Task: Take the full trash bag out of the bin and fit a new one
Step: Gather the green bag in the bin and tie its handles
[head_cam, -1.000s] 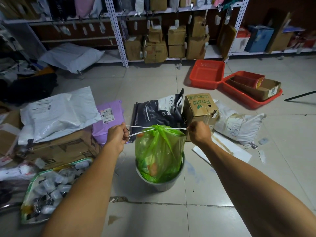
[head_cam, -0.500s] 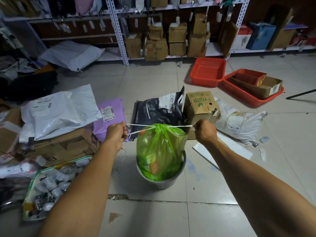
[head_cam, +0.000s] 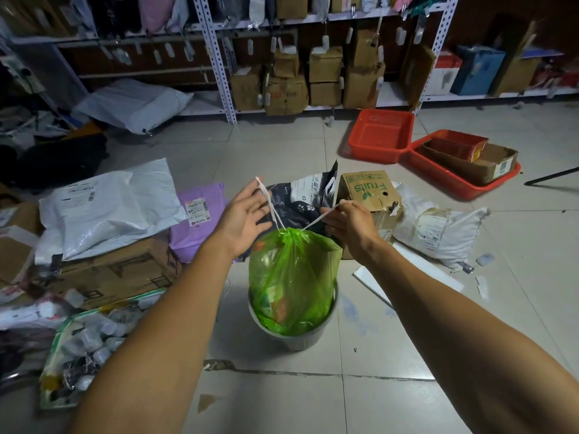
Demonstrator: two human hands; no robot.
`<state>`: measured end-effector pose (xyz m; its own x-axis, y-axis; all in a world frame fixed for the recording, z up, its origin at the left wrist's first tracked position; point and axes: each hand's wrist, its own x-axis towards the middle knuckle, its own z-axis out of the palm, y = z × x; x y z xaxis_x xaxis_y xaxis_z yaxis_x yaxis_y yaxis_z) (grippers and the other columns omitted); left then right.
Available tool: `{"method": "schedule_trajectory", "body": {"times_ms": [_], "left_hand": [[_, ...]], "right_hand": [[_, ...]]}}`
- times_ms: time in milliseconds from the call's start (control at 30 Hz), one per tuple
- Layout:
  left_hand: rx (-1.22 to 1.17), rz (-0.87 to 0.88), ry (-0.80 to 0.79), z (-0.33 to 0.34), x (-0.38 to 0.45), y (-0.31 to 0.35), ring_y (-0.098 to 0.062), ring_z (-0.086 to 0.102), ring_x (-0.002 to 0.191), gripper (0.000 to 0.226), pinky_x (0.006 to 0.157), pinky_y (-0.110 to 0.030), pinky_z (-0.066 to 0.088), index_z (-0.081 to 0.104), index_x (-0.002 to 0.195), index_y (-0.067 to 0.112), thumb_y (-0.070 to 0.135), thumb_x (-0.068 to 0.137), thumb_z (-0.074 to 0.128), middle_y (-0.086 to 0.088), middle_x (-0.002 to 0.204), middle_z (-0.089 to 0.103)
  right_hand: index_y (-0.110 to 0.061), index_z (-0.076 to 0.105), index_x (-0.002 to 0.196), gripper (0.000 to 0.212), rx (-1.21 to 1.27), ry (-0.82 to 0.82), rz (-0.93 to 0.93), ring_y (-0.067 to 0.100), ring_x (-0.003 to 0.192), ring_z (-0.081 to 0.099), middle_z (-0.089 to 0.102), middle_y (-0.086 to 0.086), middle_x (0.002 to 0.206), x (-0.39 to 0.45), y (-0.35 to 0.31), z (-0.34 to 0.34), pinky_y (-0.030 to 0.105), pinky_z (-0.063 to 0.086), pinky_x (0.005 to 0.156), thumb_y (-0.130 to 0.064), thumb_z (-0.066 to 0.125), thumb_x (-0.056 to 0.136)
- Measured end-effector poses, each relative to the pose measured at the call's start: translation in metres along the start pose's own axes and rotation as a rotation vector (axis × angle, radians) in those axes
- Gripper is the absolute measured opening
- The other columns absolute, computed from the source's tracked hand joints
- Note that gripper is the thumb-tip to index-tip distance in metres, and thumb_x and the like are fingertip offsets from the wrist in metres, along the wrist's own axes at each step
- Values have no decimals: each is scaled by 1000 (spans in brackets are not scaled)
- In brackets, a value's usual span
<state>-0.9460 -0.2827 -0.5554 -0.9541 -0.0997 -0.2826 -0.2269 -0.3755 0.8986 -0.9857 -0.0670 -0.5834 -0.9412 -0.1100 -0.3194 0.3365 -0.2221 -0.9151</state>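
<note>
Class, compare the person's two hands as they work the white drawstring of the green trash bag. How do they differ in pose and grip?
The left hand is spread, fingers nearly straight, with the drawstring looped over a fingertip; the right hand has curled fingers pinching its end. The left hand's strand rises steeply, while the right hand's strand runs at a lower slant. Both hands hover above the green trash bag, whose neck is cinched while it sits in the bin.

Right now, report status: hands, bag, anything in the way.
Left hand open, drawstring looped over its fingers; right hand pinching the other end. Green bag cinched shut, sitting in the bin. Boxes and parcels behind the bin, nothing blocking the lift.
</note>
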Motion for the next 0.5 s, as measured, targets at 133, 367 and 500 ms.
{"method": "schedule_trajectory", "body": {"times_ms": [133,367,500], "left_hand": [[611,66,21,1,7,-23,-12,57,104,64,73,-29,49,34,147,31,3,94,55,-4,137,52],[1101,169,254,-14,12,-47,-23,69,72,28,77,-45,58,51,89,17,19,80,76,-5,78,70],[952,150,296,-12,9,-46,-21,65,55,32,63,-41,59,49,67,15,19,78,79,-6,59,63]], "right_hand": [[-13,51,86,23,-17,6,-13,15,61,59,66,-2,67,10,8,-7,26,50,60,-30,46,102],[-5,69,89,15,-581,29,-33,17,66,59,64,5,72,15,34,-18,30,48,60,-20,69,86],[-11,67,85,12,-670,153,-106,24,74,65,69,7,78,21,39,-18,35,51,64,-18,69,76]]}}
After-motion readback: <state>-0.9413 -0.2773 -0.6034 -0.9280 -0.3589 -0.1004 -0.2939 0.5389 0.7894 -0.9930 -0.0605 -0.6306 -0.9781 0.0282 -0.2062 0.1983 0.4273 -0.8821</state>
